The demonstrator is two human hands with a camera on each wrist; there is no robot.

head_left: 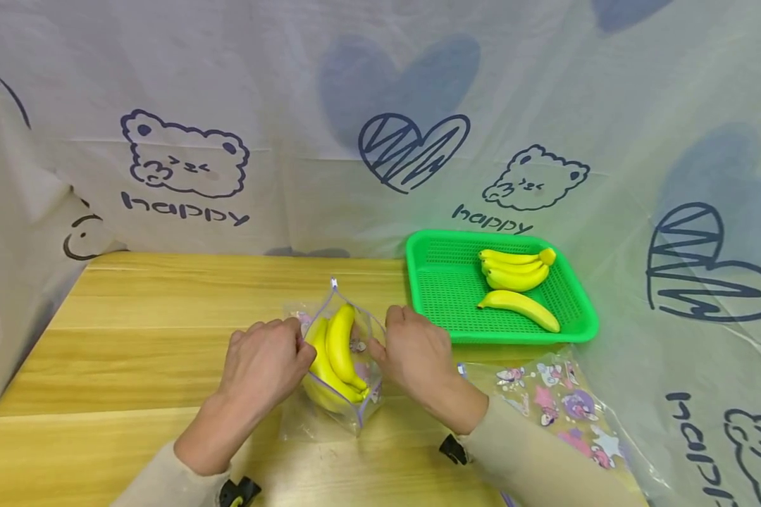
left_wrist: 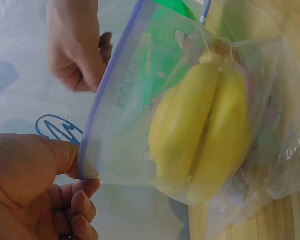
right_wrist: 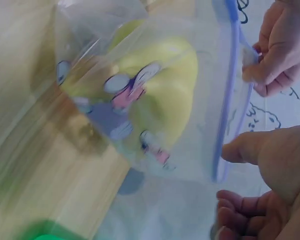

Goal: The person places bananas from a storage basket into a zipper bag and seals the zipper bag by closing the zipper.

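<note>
A clear zip bag (head_left: 368,415) with a purple seal strip and printed cartoon figures stands on the table, its mouth spread open. Inside lies a bunch of yellow bananas (head_left: 339,345), seen through the plastic in both wrist views. My left hand (head_left: 263,355) pinches the left side of the bag's mouth between thumb and fingers, clearest in the left wrist view. At the opposite side, my right hand (head_left: 418,352) holds the rim, its thumb on the seal strip and its fingers curled below in the right wrist view.
A green plastic basket (head_left: 444,296) at the back right holds a banana bunch (head_left: 516,271) and a single banana (head_left: 523,310). Another printed zip bag (head_left: 545,394) lies flat under my right forearm. Behind the wooden table (head_left: 152,303) hangs a printed white cloth (head_left: 304,183).
</note>
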